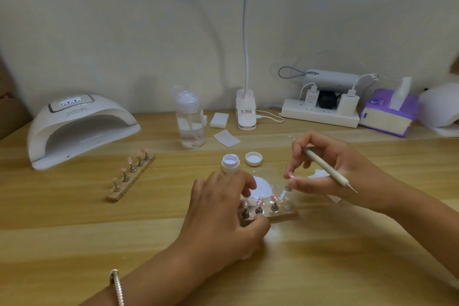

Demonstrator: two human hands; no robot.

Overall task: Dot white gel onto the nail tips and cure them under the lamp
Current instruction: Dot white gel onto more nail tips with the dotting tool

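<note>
My left hand (223, 208) grips the near wooden strip (280, 213), which carries pink nail tips (259, 202) on small metal stands. My right hand (325, 169) holds a white dotting pen (327, 169) across the palm while its thumb and forefinger pinch one pink nail tip on its stand (289, 180), lifted off the strip. An open jar of white gel (230, 162) and its lid (253, 158) sit just behind. A white gel-smeared disc (262, 187) lies between the hands. A second strip of nail tips (131, 176) lies in front of the curing lamp (79, 126).
A clear pump bottle (190, 119), white pads (219, 120) and a clip desk lamp (246, 112) stand at the back of the wooden table (323, 256). A power strip with chargers (320, 112) and a purple tissue pack (390, 114) sit at the back right.
</note>
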